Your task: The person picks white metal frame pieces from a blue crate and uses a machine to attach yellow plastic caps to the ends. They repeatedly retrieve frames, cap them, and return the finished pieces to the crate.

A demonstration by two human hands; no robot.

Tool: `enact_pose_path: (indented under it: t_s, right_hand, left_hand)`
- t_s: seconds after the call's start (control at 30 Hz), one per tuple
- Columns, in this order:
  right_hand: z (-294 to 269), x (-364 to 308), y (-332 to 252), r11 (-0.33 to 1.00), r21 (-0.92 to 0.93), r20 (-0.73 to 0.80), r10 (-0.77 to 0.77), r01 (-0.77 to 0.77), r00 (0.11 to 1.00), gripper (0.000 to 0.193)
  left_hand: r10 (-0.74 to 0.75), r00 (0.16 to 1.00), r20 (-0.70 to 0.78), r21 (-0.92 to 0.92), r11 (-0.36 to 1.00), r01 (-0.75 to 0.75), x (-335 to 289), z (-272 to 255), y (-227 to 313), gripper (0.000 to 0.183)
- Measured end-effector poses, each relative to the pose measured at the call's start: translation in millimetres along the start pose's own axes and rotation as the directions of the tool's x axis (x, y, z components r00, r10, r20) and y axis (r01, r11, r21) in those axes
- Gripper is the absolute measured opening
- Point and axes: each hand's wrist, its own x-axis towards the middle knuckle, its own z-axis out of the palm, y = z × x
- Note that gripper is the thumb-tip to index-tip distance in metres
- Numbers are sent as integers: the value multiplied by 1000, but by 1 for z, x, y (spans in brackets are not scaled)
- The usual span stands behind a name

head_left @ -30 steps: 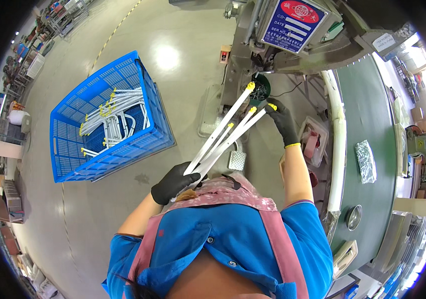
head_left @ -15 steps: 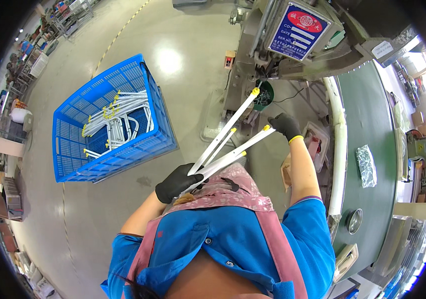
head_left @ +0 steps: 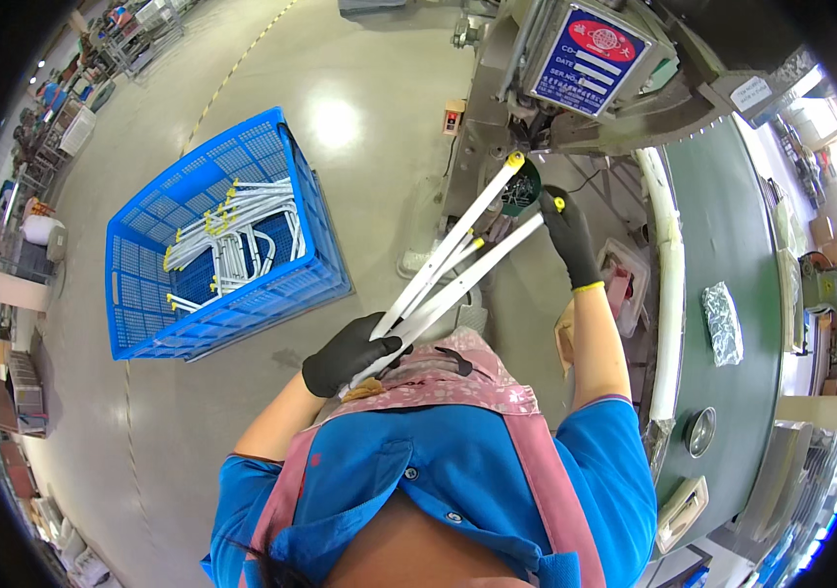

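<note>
Across my front lies a bundle of white tubes (head_left: 455,284) with yellow end caps, perhaps one jointed frame. My left hand (head_left: 352,355), in a black glove, is closed around their near ends. Farther out, my right hand (head_left: 569,240), gloved too, grips the far end of the rightmost tube, where a yellow cap (head_left: 559,204) shows at the fingers. The longest tube's capped tip (head_left: 515,160) reaches up beside the machine's working head (head_left: 536,129). Under that tip sits a dark green bowl (head_left: 520,191) of small metal parts.
On the floor at left stands a blue plastic crate (head_left: 232,314) with several similar white tube pieces (head_left: 232,240). A large machine with a blue sign plate (head_left: 590,59) rises ahead. To the right runs a green-topped table (head_left: 732,235) bearing a plastic-wrapped packet (head_left: 722,323) and a round metal dish (head_left: 700,432).
My right hand has moved forward, carrying its tube's end away from me. The longest tube's tip has shifted slightly forward and right. My left hand stays nearly in place.
</note>
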Motion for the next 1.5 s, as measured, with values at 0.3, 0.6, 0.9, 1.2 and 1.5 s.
enact_pose_path:
  t_s: [0.3, 0.6, 0.9, 1.2, 1.5]
  right_hand:
    - [28, 36, -45, 982, -58, -10, -178, 177, 984, 27]
    - [42, 51, -40, 982, -114, -8, -155, 153, 988, 30]
    - [38, 43, -35, 986, -78, 5, -144, 144, 990, 24]
    - [51, 56, -20, 969, -1, 6, -246, 246, 969, 26]
    - [67, 53, -5, 971, 237, -42, -28, 37, 999, 29]
  left_hand:
    - [-100, 988, -120, -101, 991, 88, -27, -3, 28, 32]
    - [-121, 983, -137, -211, 973, 90, -14, -6, 3, 37]
    - [-111, 981, -159, -288, 956, 62, -14, -1, -1, 34]
    - [-65, 992, -112, -198, 979, 41, -9, -7, -14, 39]
    - [-52, 998, -47, -160, 986, 44, -32, -2, 16, 34]
